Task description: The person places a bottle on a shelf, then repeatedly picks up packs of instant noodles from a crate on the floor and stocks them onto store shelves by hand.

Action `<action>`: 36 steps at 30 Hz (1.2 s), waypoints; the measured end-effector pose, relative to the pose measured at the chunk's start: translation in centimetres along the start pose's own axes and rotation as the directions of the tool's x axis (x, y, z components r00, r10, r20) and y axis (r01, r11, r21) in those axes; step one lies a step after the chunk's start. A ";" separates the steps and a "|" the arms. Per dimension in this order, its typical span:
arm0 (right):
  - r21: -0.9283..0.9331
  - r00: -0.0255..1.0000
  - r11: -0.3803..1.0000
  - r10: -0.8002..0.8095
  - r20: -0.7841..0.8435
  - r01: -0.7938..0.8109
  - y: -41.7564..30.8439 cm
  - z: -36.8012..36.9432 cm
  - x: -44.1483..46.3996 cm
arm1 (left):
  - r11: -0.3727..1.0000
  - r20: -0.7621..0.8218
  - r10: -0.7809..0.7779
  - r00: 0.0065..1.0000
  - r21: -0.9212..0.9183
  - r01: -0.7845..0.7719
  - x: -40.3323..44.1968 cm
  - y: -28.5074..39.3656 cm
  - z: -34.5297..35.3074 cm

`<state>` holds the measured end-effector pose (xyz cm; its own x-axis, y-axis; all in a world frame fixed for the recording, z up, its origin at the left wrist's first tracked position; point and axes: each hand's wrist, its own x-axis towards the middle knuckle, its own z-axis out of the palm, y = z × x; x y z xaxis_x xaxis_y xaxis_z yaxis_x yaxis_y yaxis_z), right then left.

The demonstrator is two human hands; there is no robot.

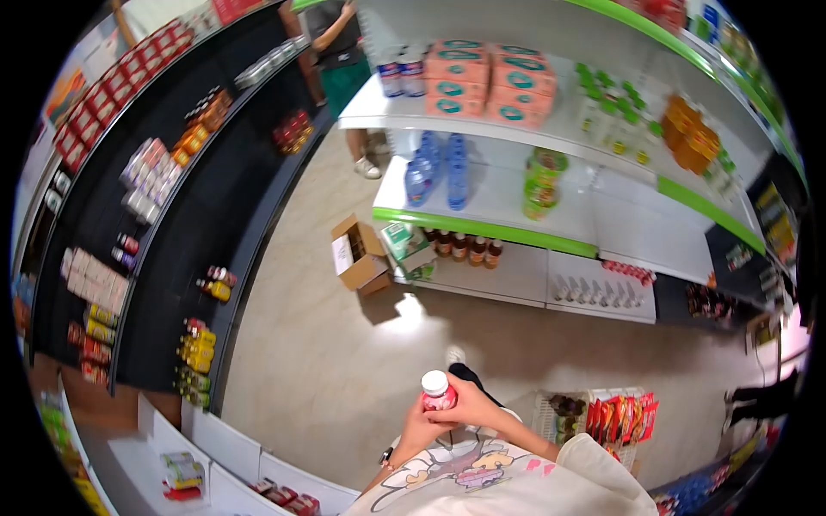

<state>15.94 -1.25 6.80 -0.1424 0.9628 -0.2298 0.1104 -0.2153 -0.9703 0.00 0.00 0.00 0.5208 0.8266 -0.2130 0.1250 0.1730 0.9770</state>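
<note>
A small bottle with a white cap and a red-pink label is held upright in front of my body. My left hand wraps round its lower left side. My right hand closes on it from the right, with the fingers across its lower front. Both hands touch the bottle, and their fingers hide its lower part. The white cap is uncovered and faces up toward me.
A white shelf unit with green edges holds bottles and pink boxes ahead. Dark shelves with drinks line the left. An open cardboard box stands on the floor. A basket with red packets is at right. Another person stands behind the shelves.
</note>
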 end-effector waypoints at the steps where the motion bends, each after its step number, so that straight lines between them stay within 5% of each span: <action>1: 0.008 1.000 1.000 -0.001 0.021 0.001 0.5 -0.8 0.1 | 1.000 -0.020 -0.020 1.000 -0.017 0.020 0.1 0.1 1.0; 5: 0.021 0.985 0.994 0.099 0.141 -0.103 0.2 2.2 8.2 | 0.991 -0.142 -0.130 0.981 -0.035 0.126 2.2 -0.7 -4.7; 8: 0.042 0.962 0.996 0.059 0.265 -0.073 0.8 3.4 16.8 | 0.994 -0.237 -0.067 0.969 -0.101 0.044 6.9 -3.1 -10.1; 11: 0.059 0.909 0.993 0.065 0.412 -0.098 -1.6 5.3 25.1 | 0.986 -0.336 -0.149 0.930 -0.126 0.112 10.2 0.4 -16.2; 16: -0.026 0.832 0.982 -0.145 0.536 0.188 -9.0 9.6 38.8 | 0.998 -0.541 0.032 0.840 -0.025 -0.055 16.1 4.5 -27.2; 20: -0.185 0.725 0.946 -0.071 0.685 0.268 -13.8 12.0 45.7 | 0.987 -0.677 0.012 0.736 -0.110 -0.118 18.7 4.9 -31.6; 23: -0.129 0.626 0.950 -0.083 0.775 0.286 -13.2 14.7 49.3 | 0.986 -0.770 0.004 0.639 -0.105 -0.132 19.3 4.3 -33.7; 26: -0.165 0.530 0.966 0.035 0.847 0.199 -13.8 16.4 52.2 | 0.914 -0.782 -0.216 0.585 -0.373 -0.160 20.2 2.6 -34.9; 30: -0.156 0.498 0.987 0.120 0.859 0.032 -10.8 19.2 56.8 | 0.912 -0.748 -0.246 0.617 -0.394 -0.113 20.6 2.7 -40.2; 32: -0.149 0.486 0.986 0.169 0.858 -0.080 -10.5 21.6 59.3 | 0.929 -0.811 -0.218 0.543 -0.343 -0.140 20.8 2.7 -44.1; 36: 0.001 0.538 0.990 0.077 0.840 -0.143 -13.0 26.5 66.1 | 0.917 -0.853 -0.139 0.503 -0.303 -0.260 24.0 2.3 -52.8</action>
<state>-21.02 60.86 2.20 -0.8941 0.3637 -0.2614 0.1285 -0.3508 -0.9276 -31.75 48.51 -2.13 -0.4758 0.8484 -0.2319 -0.2764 0.1061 0.9552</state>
